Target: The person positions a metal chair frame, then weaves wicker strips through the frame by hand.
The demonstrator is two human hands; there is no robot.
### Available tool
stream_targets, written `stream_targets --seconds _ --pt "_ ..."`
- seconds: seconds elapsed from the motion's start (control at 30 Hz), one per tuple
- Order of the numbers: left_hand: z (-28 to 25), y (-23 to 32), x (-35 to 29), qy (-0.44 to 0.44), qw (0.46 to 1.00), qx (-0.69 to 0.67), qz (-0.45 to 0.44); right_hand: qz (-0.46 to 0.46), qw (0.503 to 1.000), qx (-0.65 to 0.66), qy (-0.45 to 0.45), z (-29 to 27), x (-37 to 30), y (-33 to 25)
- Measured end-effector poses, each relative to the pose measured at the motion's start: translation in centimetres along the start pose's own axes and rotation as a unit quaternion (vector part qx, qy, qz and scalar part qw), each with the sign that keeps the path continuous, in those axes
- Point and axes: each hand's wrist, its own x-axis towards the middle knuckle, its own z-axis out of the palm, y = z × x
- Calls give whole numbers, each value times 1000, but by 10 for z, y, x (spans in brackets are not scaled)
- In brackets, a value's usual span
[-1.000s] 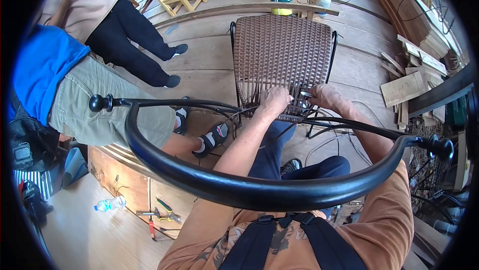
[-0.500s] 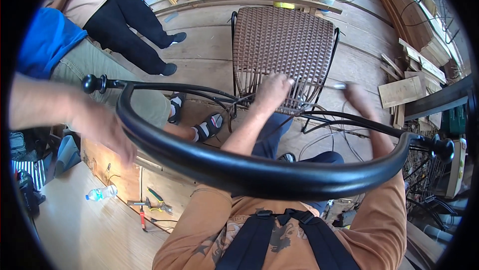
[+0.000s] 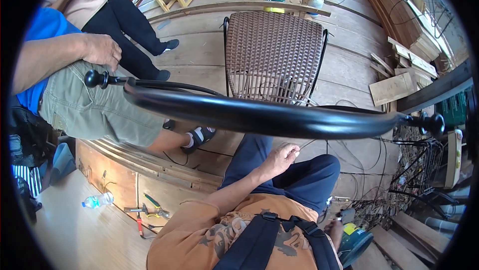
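A brown woven chair seat [image 3: 274, 40] stands ahead of me, its near part still open strands with gaps. The chair's black curved top rail [image 3: 249, 115], with a ball at each end, crosses in front of me and hides the seat's near edge. Just below that rail, over my lap, my left hand [image 3: 280, 161] is closed in a pinch on a thin strand [image 3: 310, 143] that runs up toward the rail. My right hand [image 3: 335, 231] is low at my right side, beside a dark green bucket [image 3: 357, 246]. Shadow and my body hide its fingers.
At left sits a co-worker in khaki shorts [image 3: 85, 105], a hand [image 3: 102, 50] at the thigh. Pliers [image 3: 158, 207] and a water bottle [image 3: 98, 200] lie on the wooden surface at lower left. Wood scraps [image 3: 391, 88] are piled at right; loose strands trail over the floor.
My left hand has drawn back from the seat to my lap. My right hand has dropped from beside the seat to my side. The co-worker's hand has moved up to the thigh.
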Motion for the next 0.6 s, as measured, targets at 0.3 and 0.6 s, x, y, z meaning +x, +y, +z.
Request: stream_targets --seconds 0.3,0.6 --pt "-40 14 49 76 980 137 120 -258 819 -512 3 19 -14 103" --pt "-47 16 6 73 995 51 -39 -364 807 -465 5 84 -46 -164"
